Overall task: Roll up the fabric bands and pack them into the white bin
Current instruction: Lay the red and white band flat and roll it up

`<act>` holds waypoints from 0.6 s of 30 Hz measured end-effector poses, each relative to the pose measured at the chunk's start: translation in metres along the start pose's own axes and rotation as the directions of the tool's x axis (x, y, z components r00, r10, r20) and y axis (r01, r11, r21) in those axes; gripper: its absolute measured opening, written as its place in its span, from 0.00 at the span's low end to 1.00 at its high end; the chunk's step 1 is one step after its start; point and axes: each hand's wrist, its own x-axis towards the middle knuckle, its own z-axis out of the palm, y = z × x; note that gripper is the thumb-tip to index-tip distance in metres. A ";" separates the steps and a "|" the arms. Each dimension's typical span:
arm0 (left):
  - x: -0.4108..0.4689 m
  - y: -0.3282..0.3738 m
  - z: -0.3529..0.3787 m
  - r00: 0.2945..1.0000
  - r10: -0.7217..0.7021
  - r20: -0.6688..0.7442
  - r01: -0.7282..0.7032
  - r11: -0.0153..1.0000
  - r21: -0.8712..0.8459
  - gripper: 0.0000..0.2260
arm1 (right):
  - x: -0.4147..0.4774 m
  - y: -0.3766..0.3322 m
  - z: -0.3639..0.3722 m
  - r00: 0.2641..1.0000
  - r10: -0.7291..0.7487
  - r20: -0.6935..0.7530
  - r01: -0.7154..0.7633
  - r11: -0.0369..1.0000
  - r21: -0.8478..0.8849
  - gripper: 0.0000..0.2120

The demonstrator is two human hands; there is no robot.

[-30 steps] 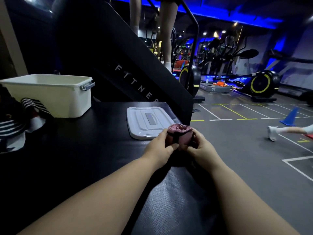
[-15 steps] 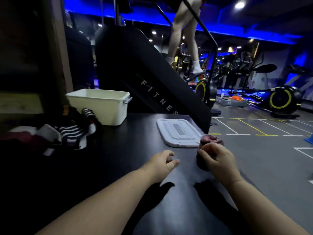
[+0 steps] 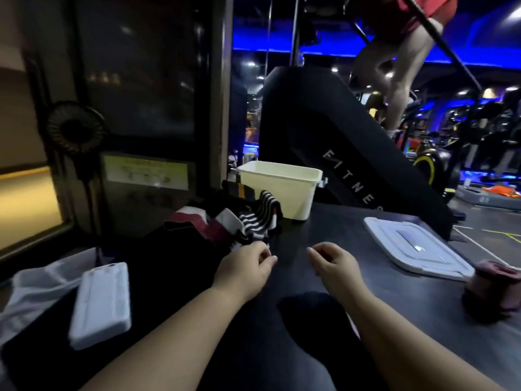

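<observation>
Left hand [image 3: 244, 266] first: it sits in front of the white bin [image 3: 282, 190], on the near side of the heap of fabric bands [image 3: 242, 221]. Its fingers are curled, thumb and forefinger close together right at the end of a black-and-white striped band [image 3: 260, 215]. From my feed I cannot tell whether it pinches that end or only hovers at it. My right hand [image 3: 332, 263] is also in front of the bin, beside the left one and apart from it. Its fingers are loosely curled over the dark tabletop [image 3: 338, 230] and hold nothing.

The heap leans against the bin's near-left wall, with the striped band lying up against the wall itself and maroon-and-white pieces lower down. I cannot see into the bin. One rolled pink band [image 3: 492, 283] stands on the tabletop well to the right of the bin and nearer to me, just beside the near corner of the bin's lid [image 3: 414, 249], which lies flat there.

Well to the left of the bin and nearer to me lies a flat white case [image 3: 101, 304] on pale mesh cloth [image 3: 36, 283]. Behind the bin rises a black stair machine [image 3: 338, 153] with someone's legs [image 3: 394, 80] on it.
</observation>
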 end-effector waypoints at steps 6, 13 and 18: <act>0.028 -0.042 -0.022 0.896 -0.298 -0.329 0.261 0.953 -0.153 0.10 | 0.010 -0.025 0.058 0.999 -0.018 0.045 0.020 0.999 -0.028 0.07; 0.077 -0.070 -0.014 0.815 -0.547 -0.192 0.484 0.824 -0.293 0.21 | 0.037 -0.035 0.103 0.998 -0.050 0.044 0.053 0.996 -0.076 0.05; 0.090 -0.092 0.001 0.838 -0.515 -0.181 0.424 0.823 -0.376 0.17 | 0.041 -0.027 0.119 0.994 -0.055 0.089 0.064 0.994 -0.094 0.11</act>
